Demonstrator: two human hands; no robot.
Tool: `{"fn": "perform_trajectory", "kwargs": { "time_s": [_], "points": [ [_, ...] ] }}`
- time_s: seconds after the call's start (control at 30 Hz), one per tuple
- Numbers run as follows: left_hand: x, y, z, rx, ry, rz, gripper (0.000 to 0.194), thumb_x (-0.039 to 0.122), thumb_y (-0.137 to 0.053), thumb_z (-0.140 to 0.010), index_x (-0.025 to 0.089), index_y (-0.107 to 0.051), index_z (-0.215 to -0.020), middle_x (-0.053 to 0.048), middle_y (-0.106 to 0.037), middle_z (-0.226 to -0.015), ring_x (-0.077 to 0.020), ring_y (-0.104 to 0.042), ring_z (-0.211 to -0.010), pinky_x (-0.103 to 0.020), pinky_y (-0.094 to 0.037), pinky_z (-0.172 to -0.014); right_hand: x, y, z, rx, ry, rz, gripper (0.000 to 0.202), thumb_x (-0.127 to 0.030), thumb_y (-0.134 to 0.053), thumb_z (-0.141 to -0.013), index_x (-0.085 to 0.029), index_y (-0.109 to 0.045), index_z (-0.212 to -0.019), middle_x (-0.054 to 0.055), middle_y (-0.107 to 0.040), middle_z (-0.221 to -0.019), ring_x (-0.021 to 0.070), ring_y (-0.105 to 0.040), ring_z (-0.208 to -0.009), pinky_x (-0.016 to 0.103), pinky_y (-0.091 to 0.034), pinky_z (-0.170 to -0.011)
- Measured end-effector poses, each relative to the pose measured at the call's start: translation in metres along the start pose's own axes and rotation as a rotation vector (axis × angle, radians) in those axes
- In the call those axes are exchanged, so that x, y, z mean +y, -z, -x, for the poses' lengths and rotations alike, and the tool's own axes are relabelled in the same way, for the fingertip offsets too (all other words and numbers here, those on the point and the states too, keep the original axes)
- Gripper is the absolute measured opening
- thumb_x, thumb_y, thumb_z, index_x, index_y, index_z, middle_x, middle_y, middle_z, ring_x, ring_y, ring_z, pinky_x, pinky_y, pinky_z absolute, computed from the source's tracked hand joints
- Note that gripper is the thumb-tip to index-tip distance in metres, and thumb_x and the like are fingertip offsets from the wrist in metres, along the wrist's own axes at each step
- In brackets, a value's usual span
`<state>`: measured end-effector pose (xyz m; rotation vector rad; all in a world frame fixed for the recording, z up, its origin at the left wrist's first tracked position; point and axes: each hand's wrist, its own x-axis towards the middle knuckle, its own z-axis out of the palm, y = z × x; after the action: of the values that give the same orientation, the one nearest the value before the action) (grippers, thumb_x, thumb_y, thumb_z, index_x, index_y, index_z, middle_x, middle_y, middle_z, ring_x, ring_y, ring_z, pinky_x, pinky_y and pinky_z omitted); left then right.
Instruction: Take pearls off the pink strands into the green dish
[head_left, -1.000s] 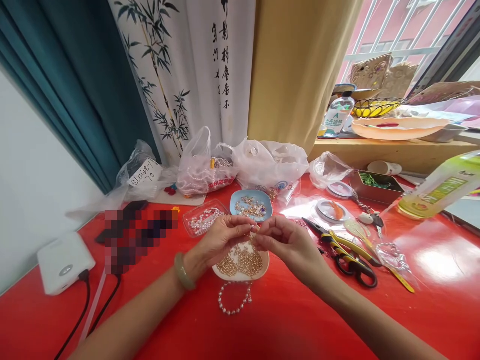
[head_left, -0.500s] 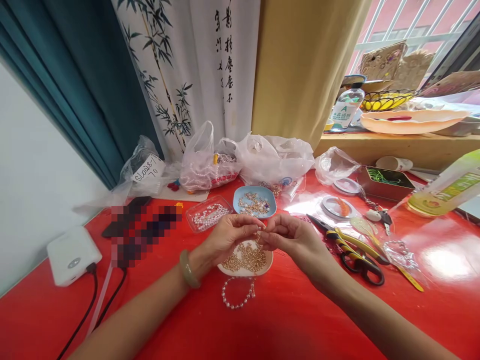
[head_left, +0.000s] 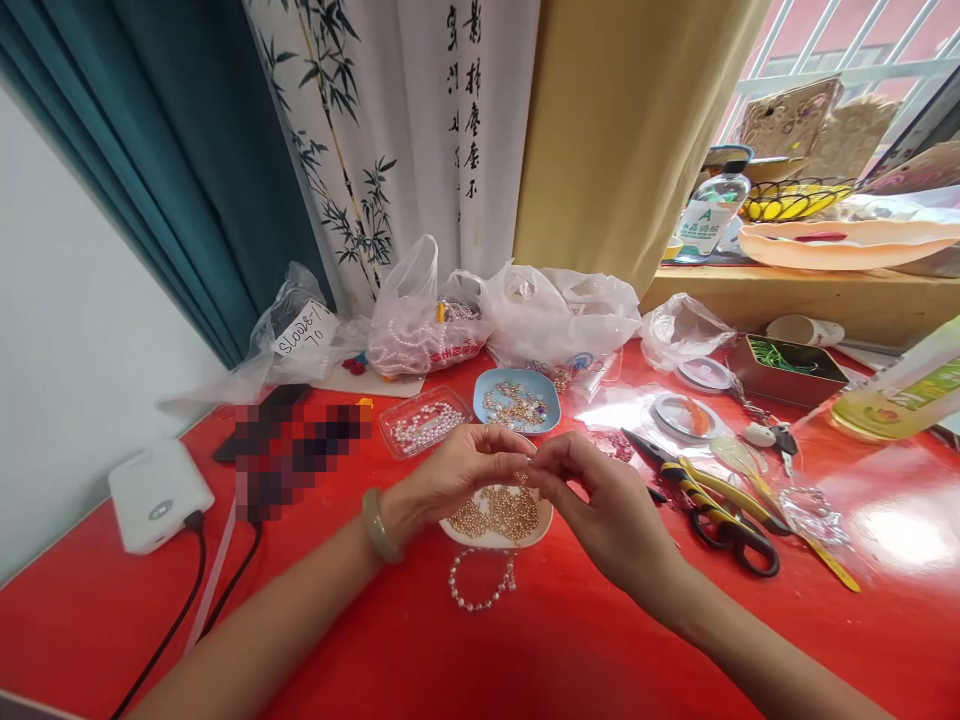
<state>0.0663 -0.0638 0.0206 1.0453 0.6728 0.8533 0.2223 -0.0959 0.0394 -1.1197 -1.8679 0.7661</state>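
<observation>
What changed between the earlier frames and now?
The whole scene slid right with the camera view. The bare right hand changed finger pose slightly, fingertips still close to the bare left hand. No pickup or release shows. The pearly beaded bracelet and cream oval tray stayed put.

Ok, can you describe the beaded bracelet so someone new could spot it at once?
On the red table, find the off-white dish full of gold beads. Just past its rim, on the camera wearer's side, is the beaded bracelet. Unlike the gold beads, it has pale, pearly beads and lies in a loop directly on the tabletop.
</observation>
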Motion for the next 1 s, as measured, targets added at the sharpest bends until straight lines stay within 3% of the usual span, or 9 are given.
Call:
{"fn": "perform_trajectory", "kwargs": {
  "time_s": [0.17,0.33,0.4,0.53,0.7,0.83,1.0],
  "points": [
    [-0.001,-0.006,0.004,0.049,0.045,0.110,0.024,0.029,-0.074,-0.055,0.013,-0.065,-0.070,-0.003,-0.060,-0.073,-0.0097,-0.054,-0.068,-0.024,-0.040,-0.069,-0.001,0.000,0.001,0.070,0.070,0.042,0.006,-0.026,-0.051,-0.078,-0.020,-0.051,-0.076,0.000,-0.059,-0.064,0.0099,-0.054,-0.056,0.023,-0.044,-0.051],
    [-0.001,-0.016,0.010,0.009,0.076,0.107,0.023,0.031,-0.066,-0.068,0.013,-0.066,-0.082,-0.003,-0.057,-0.079,-0.0073,-0.050,-0.069,-0.019,-0.037,-0.060,0.006,0.008,0.001,0.150,0.409,0.318,0.013,-0.020,-0.050,-0.080,-0.022,-0.061,-0.086,0.003,-0.063,-0.071,0.0118,-0.056,-0.063,0.025,-0.045,-0.057],
    [-0.001,-0.018,0.011,0.015,0.073,0.086,0.024,0.032,-0.063,-0.070,0.014,-0.066,-0.086,-0.004,-0.056,-0.080,-0.0075,-0.049,-0.070,-0.019,-0.037,-0.060,0.011,0.014,0.002,0.127,0.469,0.388,0.019,-0.017,-0.048,-0.081,-0.023,-0.063,-0.091,0.004,-0.064,-0.076,0.0126,-0.057,-0.067,0.026,-0.046,-0.061],
    [0.002,-0.018,0.013,0.055,0.024,-0.048,0.024,0.029,-0.062,-0.071,0.016,-0.066,-0.091,-0.006,-0.059,-0.087,-0.0102,-0.051,-0.076,-0.021,-0.039,-0.065,0.017,0.023,0.002,0.043,0.434,0.428,0.024,-0.018,-0.043,-0.083,-0.024,-0.061,-0.098,0.004,-0.066,-0.087,0.0139,-0.059,-0.076,0.027,-0.047,-0.066],
    [0.008,-0.018,0.016,0.023,-0.064,-0.373,0.022,0.028,-0.059,-0.072,0.016,-0.067,-0.088,-0.008,-0.062,-0.096,-0.0149,-0.054,-0.080,-0.025,-0.040,-0.067,0.017,0.024,0.004,0.008,0.355,0.454,0.024,-0.026,-0.040,-0.084,-0.021,-0.063,-0.085,0.004,-0.068,-0.078,0.0136,-0.061,-0.066,0.026,-0.047,-0.058],
    [0.005,-0.015,0.022,0.085,-0.088,-0.686,0.019,0.029,-0.056,-0.073,0.020,-0.068,-0.084,-0.005,-0.065,-0.088,-0.0167,-0.055,-0.078,-0.027,-0.039,-0.068,0.020,0.023,0.008,0.013,0.321,0.427,0.023,-0.027,-0.041,-0.084,-0.021,-0.063,-0.079,0.003,-0.068,-0.074,0.0129,-0.060,-0.060,0.025,-0.046,-0.055],
    [-0.009,-0.014,0.036,0.093,-0.147,-1.053,0.015,0.033,-0.061,-0.067,0.020,-0.068,-0.066,-0.005,-0.062,-0.068,-0.0220,-0.050,-0.082,-0.028,-0.034,-0.068,0.029,0.023,0.015,0.023,0.228,0.331,0.017,-0.025,-0.045,-0.081,-0.023,-0.062,-0.078,0.001,-0.067,-0.072,0.0114,-0.060,-0.058,0.024,-0.046,-0.055]
  ]
}}
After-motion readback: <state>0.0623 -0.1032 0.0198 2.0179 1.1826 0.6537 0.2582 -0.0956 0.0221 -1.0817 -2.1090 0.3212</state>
